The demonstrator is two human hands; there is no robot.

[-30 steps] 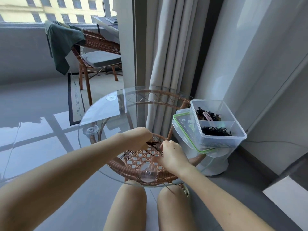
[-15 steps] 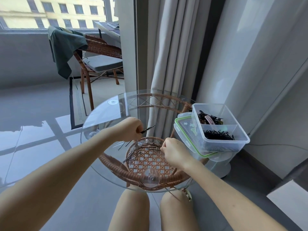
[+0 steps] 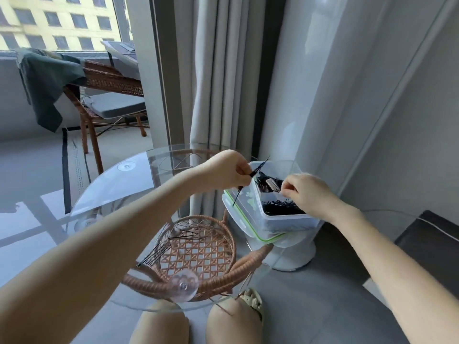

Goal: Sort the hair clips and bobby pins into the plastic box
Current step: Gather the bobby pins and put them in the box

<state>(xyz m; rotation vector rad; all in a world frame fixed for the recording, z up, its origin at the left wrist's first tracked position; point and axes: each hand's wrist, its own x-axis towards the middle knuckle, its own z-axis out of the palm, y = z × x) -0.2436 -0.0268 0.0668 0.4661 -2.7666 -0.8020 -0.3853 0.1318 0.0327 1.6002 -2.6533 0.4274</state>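
Glass formed the round tabletop (image 3: 119, 192), and both bare forearms reached across it toward its right edge. The left hand (image 3: 229, 171) was raised beside the clear plastic box (image 3: 280, 219), fingers pinched shut on a small bunch of black bobby pins (image 3: 250, 181) that slanted from above the box's near-left corner down over the green-rimmed lid (image 3: 242, 214) lying under the box. The right hand (image 3: 306, 193) hovered over the box's divider with the knuckles up and the fingers curled inward; whether they gripped anything could not be told. In the nearer compartment lay a heap of sorted bobby pins (image 3: 282, 207), partly hidden by the right hand; in the farther one lay dark hair clips (image 3: 269, 183), one of them pale. More loose pins (image 3: 159, 254) remained on the glass near the table's front edge, above the woven rattan base (image 3: 198, 256). Behind the table hung a grey curtain (image 3: 218, 70), and a rattan chair (image 3: 106, 95) draped with a green cloth (image 3: 47, 80) stood by the window.
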